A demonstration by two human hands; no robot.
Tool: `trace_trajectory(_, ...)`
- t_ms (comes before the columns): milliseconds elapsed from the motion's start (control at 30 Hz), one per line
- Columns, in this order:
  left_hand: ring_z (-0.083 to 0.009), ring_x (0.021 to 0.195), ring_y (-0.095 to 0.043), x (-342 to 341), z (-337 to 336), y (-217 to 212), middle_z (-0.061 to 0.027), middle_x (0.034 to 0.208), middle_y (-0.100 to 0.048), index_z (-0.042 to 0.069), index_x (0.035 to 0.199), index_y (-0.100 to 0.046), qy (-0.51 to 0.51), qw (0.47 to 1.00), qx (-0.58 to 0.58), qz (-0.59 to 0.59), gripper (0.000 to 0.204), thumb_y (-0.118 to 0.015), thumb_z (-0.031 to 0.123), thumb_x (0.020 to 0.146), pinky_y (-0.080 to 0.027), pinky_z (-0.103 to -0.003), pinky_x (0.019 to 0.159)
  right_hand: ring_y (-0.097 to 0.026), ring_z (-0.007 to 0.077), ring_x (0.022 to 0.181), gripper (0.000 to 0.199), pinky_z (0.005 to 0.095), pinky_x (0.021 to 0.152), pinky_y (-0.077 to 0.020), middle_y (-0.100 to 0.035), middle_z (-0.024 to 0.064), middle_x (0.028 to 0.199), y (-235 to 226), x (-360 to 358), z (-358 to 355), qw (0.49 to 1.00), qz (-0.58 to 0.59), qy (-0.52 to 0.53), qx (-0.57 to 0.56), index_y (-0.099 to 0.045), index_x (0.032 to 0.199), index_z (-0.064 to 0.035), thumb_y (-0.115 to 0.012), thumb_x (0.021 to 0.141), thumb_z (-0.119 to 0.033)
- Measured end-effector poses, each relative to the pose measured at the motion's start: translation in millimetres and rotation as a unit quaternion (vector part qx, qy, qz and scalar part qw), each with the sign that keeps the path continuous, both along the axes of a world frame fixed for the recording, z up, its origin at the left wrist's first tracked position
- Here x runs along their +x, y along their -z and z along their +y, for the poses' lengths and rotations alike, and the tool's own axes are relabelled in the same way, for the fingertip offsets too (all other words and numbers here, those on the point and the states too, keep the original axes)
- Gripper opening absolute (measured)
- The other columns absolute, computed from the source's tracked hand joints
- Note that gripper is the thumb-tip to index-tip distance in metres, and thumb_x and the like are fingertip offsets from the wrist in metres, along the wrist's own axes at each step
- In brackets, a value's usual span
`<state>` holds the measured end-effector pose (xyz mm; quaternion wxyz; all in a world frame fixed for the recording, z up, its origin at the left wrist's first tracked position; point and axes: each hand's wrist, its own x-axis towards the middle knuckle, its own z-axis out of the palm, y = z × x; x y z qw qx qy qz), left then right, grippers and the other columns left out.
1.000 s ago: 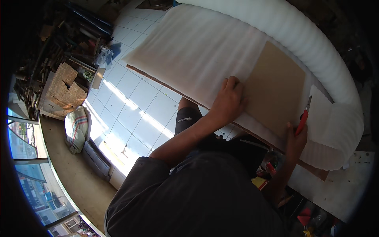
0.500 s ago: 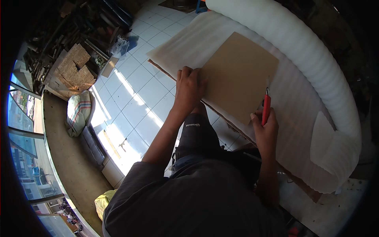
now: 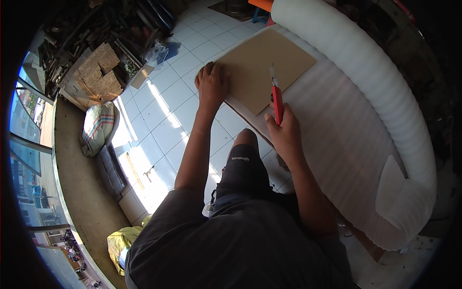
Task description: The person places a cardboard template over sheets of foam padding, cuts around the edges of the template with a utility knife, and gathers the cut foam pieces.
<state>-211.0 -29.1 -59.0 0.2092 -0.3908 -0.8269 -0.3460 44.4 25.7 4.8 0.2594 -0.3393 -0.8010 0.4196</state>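
A flat brown board [image 3: 262,65], like cardboard or thin fibreboard, lies on white foam sheeting [image 3: 332,125] over a table. My left hand [image 3: 212,86] is at the board's left corner by the table edge, its fingers bent over the edge; the fingertips are partly hidden. In my right hand [image 3: 287,132] is a red utility knife [image 3: 277,103]. Its blade is out, pointing away from me above the board's right part, and I cannot tell whether it touches the surface.
The foam runs into a thick white roll [image 3: 365,53] along the table's far right side. Scrap wood [image 3: 98,67] is piled at the far left on the tiled floor [image 3: 168,111]. A striped sack [image 3: 98,127] and a yellow bag [image 3: 122,243] sit near a low ledge [image 3: 86,192].
The board has slid toward the table's far end, with my left hand moving along at its corner. My right hand has carried the knife leftward and away from me, over the board.
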Motion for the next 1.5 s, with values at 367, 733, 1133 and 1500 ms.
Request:
trace_trajectory(367, -0.0396, 0.127, -0.058, -24, -27, -7, -0.0189, 0.134, -0.064, 0.005, 0.126, -0.066, 0.091, 0.986, 0.102, -0.098, 0.044, -0.076, 0.028, 0.09, -0.047, -0.046, 0.107, -0.061, 0.0397, 0.1, 0.028, 0.0486, 0.087, -0.0509, -0.06, 0.0246, 0.106, 9, -9, 0, 0.999, 0.012, -0.031, 0.03, -0.055, 0.112, 0.0032, -0.067, 0.096, -0.017)
trace_trajectory(733, -0.032, 0.126, -0.061, -26, -47, -15, -0.012, 0.136, -0.065, 0.009, 0.129, -0.066, 0.137, 0.978, 0.074, -0.138, 0.045, -0.08, 0.026, 0.09, -0.047, -0.043, 0.108, -0.063, 0.0393, 0.094, 0.026, 0.0484, 0.082, -0.0519, -0.06, 0.0237, 0.103, 18, -3, 1, 0.998, 0.023, -0.035, 0.043, -0.055, 0.11, 0.0029, -0.066, 0.097, -0.015)
trace_trajectory(1133, -0.0283, 0.13, -0.058, -22, -53, -9, -0.0108, 0.136, -0.065, 0.009, 0.134, -0.063, 0.133, 0.966, 0.109, -0.192, 0.053, -0.082, 0.028, 0.088, -0.043, -0.042, 0.112, -0.062, 0.04, 0.095, 0.023, 0.0485, 0.082, -0.0517, -0.06, 0.0239, 0.102, 19, -1, 0, 0.997, 0.021, -0.033, 0.07, -0.055, 0.109, 0.0031, -0.065, 0.097, -0.013)
trace_trajectory(1500, -0.0311, 0.125, -0.062, -24, -55, -8, -0.012, 0.133, -0.065, 0.008, 0.128, -0.065, 0.145, 0.963, 0.131, -0.186, 0.047, -0.082, 0.022, 0.086, -0.048, -0.041, 0.106, -0.062, 0.0397, 0.096, 0.021, 0.0482, 0.083, -0.0521, -0.059, 0.0238, 0.102, 16, -1, -3, 0.996, 0.023, -0.035, 0.073, -0.055, 0.109, 0.0027, -0.065, 0.096, -0.009)
